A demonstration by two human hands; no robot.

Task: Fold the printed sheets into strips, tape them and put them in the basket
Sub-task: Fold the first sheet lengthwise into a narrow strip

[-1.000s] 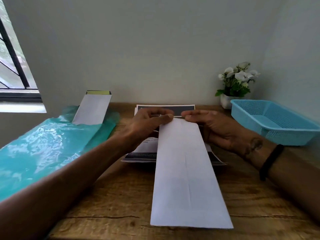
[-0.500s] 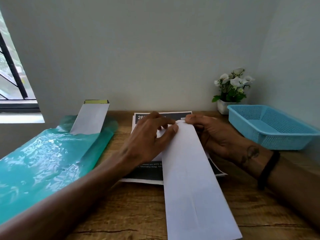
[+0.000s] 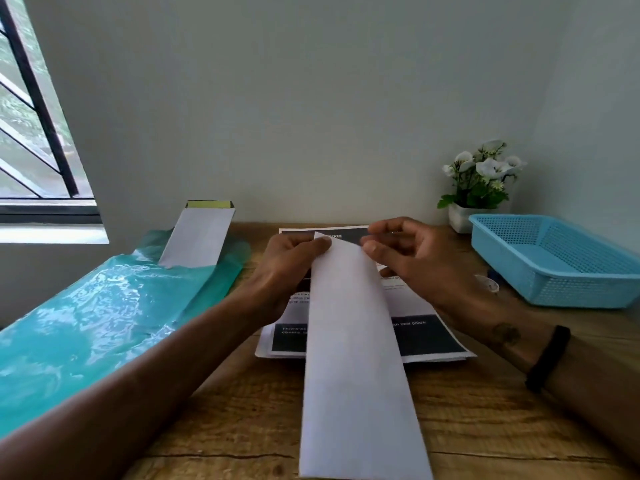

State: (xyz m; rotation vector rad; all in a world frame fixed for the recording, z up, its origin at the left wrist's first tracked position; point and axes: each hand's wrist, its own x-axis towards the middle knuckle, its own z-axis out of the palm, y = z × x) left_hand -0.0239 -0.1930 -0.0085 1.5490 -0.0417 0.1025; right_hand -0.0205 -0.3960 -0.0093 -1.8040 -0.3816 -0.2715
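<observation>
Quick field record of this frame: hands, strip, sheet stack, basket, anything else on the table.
left hand: pinching the strip's far end
right hand: at the same end, fingers on its right edge
folded strip: white, lying over the stack toward the camera
printed sheets: stacked on wooden table
blue basket: right side, no strips visible inside
teal bag: left
flower pot: far right

White folded strip over printed sheets, empty blue basket

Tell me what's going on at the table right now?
A person is folding paper. Both hands, left hand and right hand, pinch the far end of a white strip that lies over the stack of printed sheets. The basket at right looks empty. Another strip rests on the green plastic.
</observation>
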